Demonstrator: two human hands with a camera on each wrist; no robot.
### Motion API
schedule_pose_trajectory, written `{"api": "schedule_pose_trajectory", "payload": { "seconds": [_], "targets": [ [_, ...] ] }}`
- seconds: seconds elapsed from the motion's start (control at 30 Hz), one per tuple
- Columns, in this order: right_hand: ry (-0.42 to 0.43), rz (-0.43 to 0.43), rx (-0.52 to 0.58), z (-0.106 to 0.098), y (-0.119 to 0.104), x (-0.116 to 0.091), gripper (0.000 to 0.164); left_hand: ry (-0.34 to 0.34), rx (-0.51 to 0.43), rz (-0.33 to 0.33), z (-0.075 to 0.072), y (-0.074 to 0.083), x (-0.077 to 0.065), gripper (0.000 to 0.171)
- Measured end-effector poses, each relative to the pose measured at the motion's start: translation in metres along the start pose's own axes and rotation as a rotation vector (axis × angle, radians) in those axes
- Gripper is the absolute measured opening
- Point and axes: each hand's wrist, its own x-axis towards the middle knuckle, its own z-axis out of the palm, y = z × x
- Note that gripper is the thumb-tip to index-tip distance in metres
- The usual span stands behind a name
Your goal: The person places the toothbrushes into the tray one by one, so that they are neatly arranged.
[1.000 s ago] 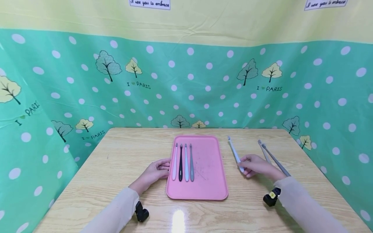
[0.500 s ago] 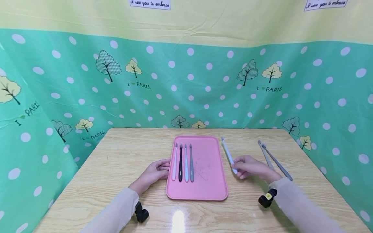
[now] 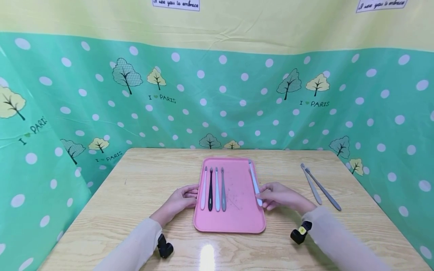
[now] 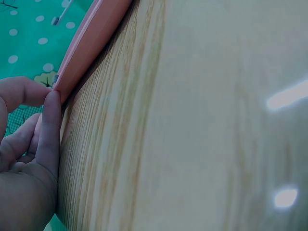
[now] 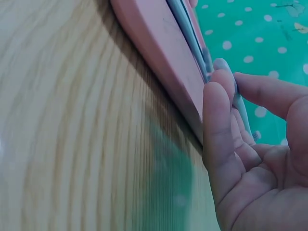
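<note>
A pink tray (image 3: 234,222) lies on the table, bearing a row of toothbrushes at its left side: a pale pink toothbrush (image 3: 204,190), a black toothbrush (image 3: 210,192), a pale blue toothbrush (image 3: 217,192) and a grey toothbrush (image 3: 223,192). My left hand (image 3: 179,203) pinches the tray's left rim between thumb and finger, as the left wrist view shows. Over the tray's right edge, my right hand (image 3: 279,197) holds another pale blue toothbrush (image 3: 254,180) near its handle end (image 5: 222,64), head pointing away. In the right wrist view the fingertips are close beside the tray wall (image 5: 159,62).
Two more grey toothbrushes, one lighter (image 3: 312,186) and one darker (image 3: 323,190), lie to the right of my right hand with their heads close together. Wooden tabletop (image 3: 145,173) surrounds the tray. A green dotted cloth (image 3: 169,124) hangs behind the table.
My right hand has moved left with the pale blue toothbrush, from the table beside the tray to over its right edge. My left hand has stayed at the rim.
</note>
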Motion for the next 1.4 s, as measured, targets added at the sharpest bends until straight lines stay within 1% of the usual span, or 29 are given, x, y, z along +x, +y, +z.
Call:
{"api": "schedule_pose_trajectory", "payload": {
  "seconds": [0.3, 0.47, 0.63, 0.87, 1.03, 1.2, 1.4],
  "targets": [
    [-0.035, -0.005, 0.055, 0.016, -0.004, 0.006, 0.03, 0.0, 0.004, -0.001, 0.0, 0.0, 0.0, 0.061],
    [-0.023, -0.002, 0.067, 0.024, -0.007, 0.008, 0.033, -0.006, -0.008, -0.002, 0.0, 0.0, 0.001, 0.062],
    [0.004, 0.004, 0.036, 0.033, -0.01, 0.013, 0.036, -0.014, -0.02, 0.006, -0.001, -0.001, 0.001, 0.063],
    [0.009, 0.008, 0.03, 0.045, -0.015, 0.018, 0.037, -0.014, -0.022, 0.0, 0.0, -0.001, 0.002, 0.062],
    [0.005, 0.003, 0.02, 0.052, -0.016, 0.023, 0.034, 0.007, 0.0, -0.007, 0.0, 0.0, 0.0, 0.062],
    [0.011, -0.013, 0.017, 0.057, -0.019, 0.029, 0.031, 0.001, -0.012, -0.004, -0.001, 0.0, 0.001, 0.063],
    [-0.005, -0.003, 0.025, 0.063, -0.019, 0.033, 0.029, -0.007, -0.01, 0.001, -0.001, -0.002, 0.003, 0.063]
  ]
}}
